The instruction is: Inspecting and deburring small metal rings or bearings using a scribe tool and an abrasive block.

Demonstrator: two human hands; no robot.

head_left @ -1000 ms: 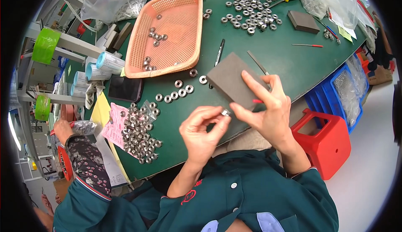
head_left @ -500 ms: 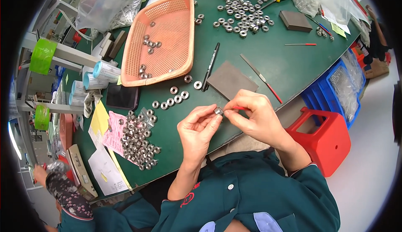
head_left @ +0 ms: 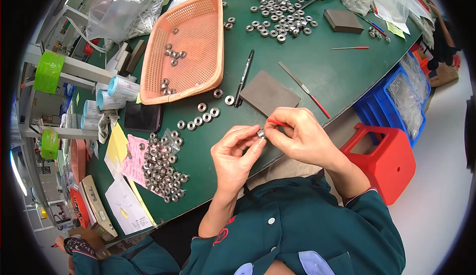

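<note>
My left hand [head_left: 233,153] pinches a small metal ring [head_left: 260,133] between thumb and fingertips, just above the near edge of the green table [head_left: 317,76]. My right hand [head_left: 300,136] holds a thin red-handled tool [head_left: 275,122] whose tip meets the ring. A grey abrasive pad [head_left: 269,96] lies just beyond my right hand. A heap of several metal rings [head_left: 163,168] lies to the left of my left hand, partly on pink paper, and a short row of rings [head_left: 201,119] lies ahead of it.
An orange perforated basket [head_left: 198,37] holds several rings. More rings [head_left: 282,22] are spread at the far side, by a second grey pad [head_left: 343,21]. A black pen [head_left: 244,76] and a red-handled file [head_left: 303,89] flank the near pad. A red stool [head_left: 384,158] and blue crates [head_left: 396,101] stand right.
My hands have stayed together on the ring and drifted slightly toward me. A sleeved arm of another person at the lower left has dropped further down and out of the way.
</note>
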